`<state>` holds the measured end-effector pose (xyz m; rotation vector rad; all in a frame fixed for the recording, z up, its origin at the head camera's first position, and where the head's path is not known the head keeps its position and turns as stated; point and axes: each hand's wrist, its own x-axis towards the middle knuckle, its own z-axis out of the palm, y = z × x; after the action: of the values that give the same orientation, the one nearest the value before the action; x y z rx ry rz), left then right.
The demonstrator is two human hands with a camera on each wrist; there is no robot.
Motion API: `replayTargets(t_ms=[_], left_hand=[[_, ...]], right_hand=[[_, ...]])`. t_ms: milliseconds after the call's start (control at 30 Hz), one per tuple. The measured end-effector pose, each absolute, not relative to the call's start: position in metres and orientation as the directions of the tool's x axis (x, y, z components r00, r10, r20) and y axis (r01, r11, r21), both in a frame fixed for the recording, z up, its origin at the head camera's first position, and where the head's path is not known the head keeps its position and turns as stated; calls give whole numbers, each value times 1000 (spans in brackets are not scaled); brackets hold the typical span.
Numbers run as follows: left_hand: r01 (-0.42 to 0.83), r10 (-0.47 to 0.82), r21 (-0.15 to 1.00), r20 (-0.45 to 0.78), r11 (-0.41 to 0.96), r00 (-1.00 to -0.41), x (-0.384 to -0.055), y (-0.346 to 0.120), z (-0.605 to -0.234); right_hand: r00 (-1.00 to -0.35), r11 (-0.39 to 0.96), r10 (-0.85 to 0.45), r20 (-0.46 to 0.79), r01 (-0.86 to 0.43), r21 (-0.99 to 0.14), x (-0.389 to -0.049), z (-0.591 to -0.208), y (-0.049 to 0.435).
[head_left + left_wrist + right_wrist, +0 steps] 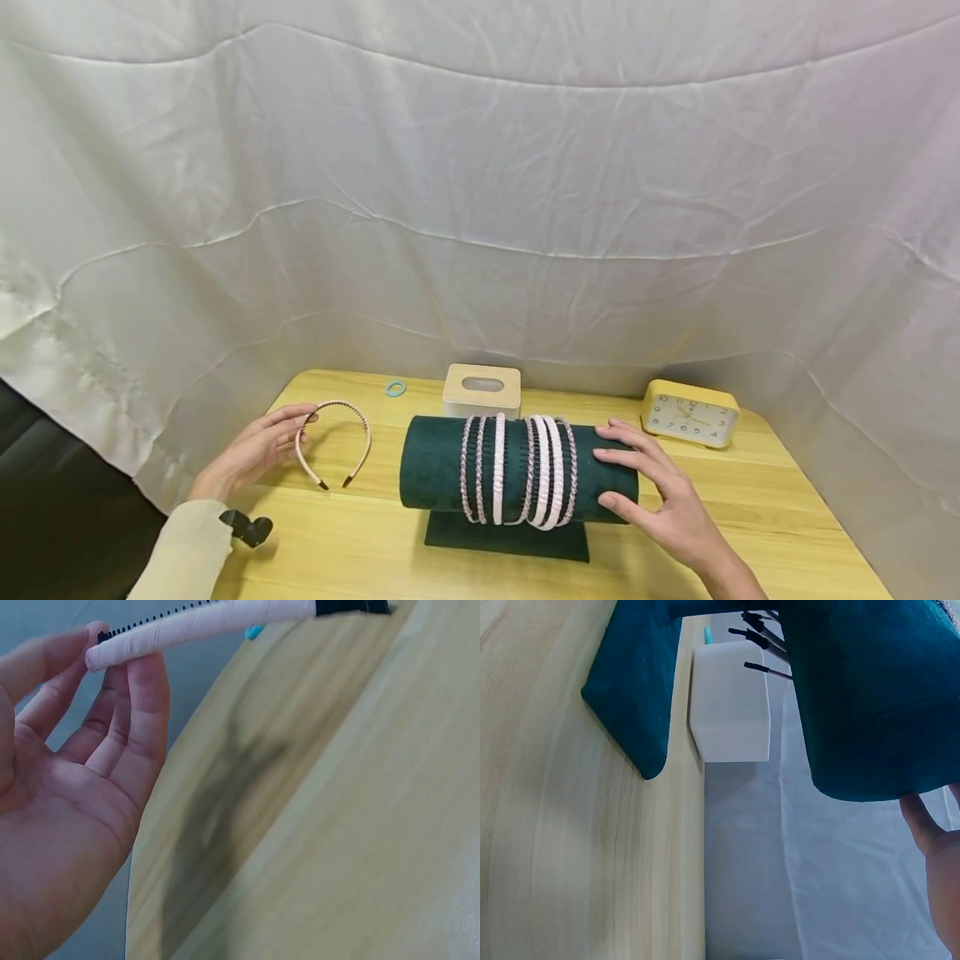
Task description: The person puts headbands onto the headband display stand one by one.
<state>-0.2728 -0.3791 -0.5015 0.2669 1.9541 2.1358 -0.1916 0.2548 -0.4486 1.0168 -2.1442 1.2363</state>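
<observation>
My left hand (251, 454) pinches a thin pale pink headband (225, 626) between thumb and fingers at its curve. Both black-tipped ends of this headband point down, and small dark teeth line its inner side. A dark green velvety headband stand (431, 462) with a horizontal cylinder is at the middle of the table. Around the cylinder sit several headbands, some white (498, 471) and some braided in greyish pink (572, 475). On the cylinder's right end rests my right hand (667, 492), fingers spread and thumb lower on the front. The right wrist view shows only part of that hand.
Behind the stand is a white tissue box (482, 392) with a wooden-looking lid. A yellow clock (690, 412) stands at the back right, and a light blue ring (395, 388) lies at the back left. Pale curtains (480, 183) surround the wooden table (345, 550).
</observation>
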Motion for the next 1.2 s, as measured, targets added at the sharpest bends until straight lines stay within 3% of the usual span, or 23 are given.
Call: replayTargets(t_ms=[333,667,1200], left_hand=[[36,328,999,41,-20,-944,-271,-368,-488],[128,260,984,92,125,-961,-262,-351,-471],[251,247,952,205,175,-947,-237,-321,-444]], right_hand=[[-607,312,-371,703,-795,-521,-193,-450,256],[-613,323,-369,699,-789,-522,-193,-451,256],[-609,316,-370,701,-792,-522,-193,-451,255]])
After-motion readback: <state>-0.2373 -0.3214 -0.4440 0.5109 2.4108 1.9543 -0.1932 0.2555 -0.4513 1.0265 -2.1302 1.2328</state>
